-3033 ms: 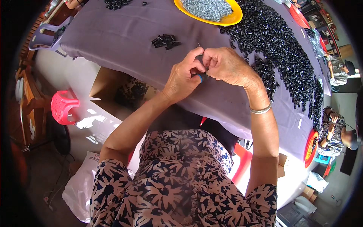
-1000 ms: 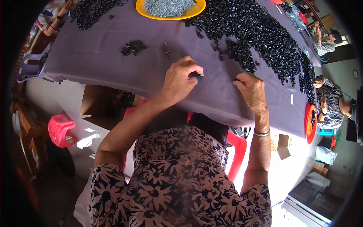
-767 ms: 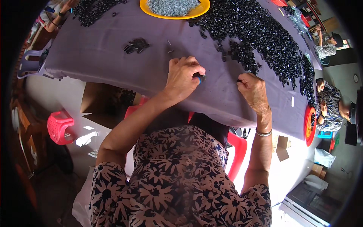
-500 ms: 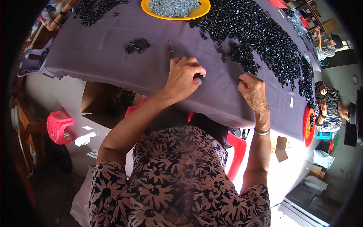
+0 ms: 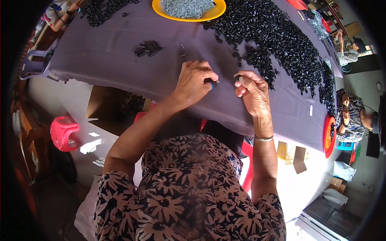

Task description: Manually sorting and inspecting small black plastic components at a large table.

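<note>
My left hand (image 5: pixel 194 83) is closed just above the purple cloth, near the table's front edge. Between its thumb and fingers sits a small dark piece with a blue band (image 5: pixel 211 86); the fingers hide most of it. A short distance to the right, my right hand (image 5: pixel 254 91) pinches a small black cylindrical piece (image 5: pixel 237 78) between thumb and forefinger. The two hands are apart. Beyond the left hand lie two loose metal pins (image 5: pixel 183 55) and a little heap of black tubes (image 5: pixel 148 48). A large spread of black pieces (image 5: pixel 277 48) reaches close to my right hand.
A yellow plate (image 5: pixel 191 19) heaped with metal pins (image 5: pixel 187 8) stands at the far side. An orange-red plate (image 5: pixel 326 140) is at the right edge. Below the table are a cardboard box (image 5: pixel 100 106) and a pink stool (image 5: pixel 64 134). Other people sit at right and far left.
My right hand has moved left, from beside the black spread toward my left hand, and turned so that the black piece in its fingertips shows. My left hand has barely moved.
</note>
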The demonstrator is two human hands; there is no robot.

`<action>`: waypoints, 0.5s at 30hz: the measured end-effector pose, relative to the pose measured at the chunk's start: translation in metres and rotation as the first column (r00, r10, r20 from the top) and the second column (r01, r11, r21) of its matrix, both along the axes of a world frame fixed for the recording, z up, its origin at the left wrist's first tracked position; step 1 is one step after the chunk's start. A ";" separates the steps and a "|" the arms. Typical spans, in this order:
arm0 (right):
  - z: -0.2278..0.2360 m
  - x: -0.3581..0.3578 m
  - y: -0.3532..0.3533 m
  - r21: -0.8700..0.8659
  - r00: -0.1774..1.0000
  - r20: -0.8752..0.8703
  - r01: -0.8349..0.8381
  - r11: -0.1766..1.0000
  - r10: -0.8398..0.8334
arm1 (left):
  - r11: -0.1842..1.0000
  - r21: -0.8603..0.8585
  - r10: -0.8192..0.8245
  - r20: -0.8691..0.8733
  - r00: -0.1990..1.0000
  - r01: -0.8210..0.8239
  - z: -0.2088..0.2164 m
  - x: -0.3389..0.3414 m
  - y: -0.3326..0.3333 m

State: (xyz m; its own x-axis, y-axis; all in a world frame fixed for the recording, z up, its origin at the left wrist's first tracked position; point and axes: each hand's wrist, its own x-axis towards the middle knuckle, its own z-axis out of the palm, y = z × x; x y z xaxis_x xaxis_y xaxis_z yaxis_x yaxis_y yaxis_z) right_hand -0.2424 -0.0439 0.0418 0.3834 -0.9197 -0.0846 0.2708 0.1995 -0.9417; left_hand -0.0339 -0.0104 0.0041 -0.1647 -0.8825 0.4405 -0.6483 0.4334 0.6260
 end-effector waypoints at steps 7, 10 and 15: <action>-0.010 0.006 0.003 -0.044 0.993 -0.110 0.028 0.999 -0.032 | 1.000 0.022 0.023 -0.002 1.000 -0.023 0.002 -0.002 0.000; -0.012 0.007 0.003 -0.080 0.993 -0.090 0.071 0.994 -0.078 | 1.000 0.017 0.019 -0.001 1.000 -0.019 0.002 -0.002 0.000; -0.010 0.004 0.006 -0.132 0.995 -0.082 0.054 0.990 -0.066 | 1.000 0.022 0.022 0.013 1.000 -0.022 0.004 -0.001 0.002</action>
